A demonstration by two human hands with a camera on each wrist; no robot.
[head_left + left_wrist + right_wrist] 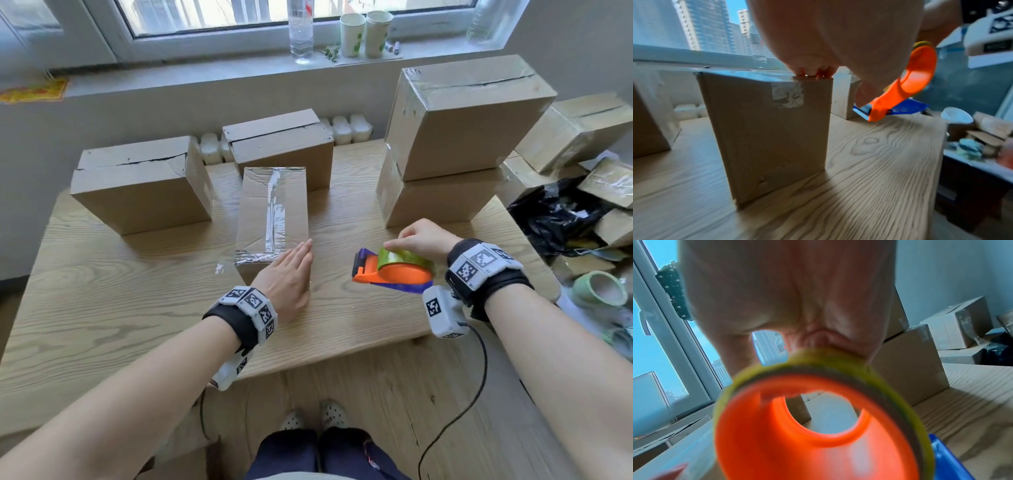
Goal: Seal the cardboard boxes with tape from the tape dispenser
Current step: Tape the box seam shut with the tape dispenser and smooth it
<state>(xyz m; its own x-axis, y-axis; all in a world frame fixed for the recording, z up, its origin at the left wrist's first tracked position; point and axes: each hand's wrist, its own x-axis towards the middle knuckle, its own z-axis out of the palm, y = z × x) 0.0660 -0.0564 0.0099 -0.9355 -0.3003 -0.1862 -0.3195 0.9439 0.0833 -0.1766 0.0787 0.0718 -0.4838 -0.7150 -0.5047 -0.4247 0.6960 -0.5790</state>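
Honestly nothing readable here: the water bottle [300, 31] label on the windowsill is a blur, and the wrist bands [479, 262] just carry black-and-white square code markers.

A narrow cardboard box [272, 212] stands on the wooden table [102, 274], its closed top flaps covered by a wrinkled strip of clear tape [275, 216] running lengthwise and folding down over the near face. Right of this box, lifted off the table, is the orange and blue tape dispenser [394, 272] carrying a yellowish roll, its toothed cutter end pointing toward the box
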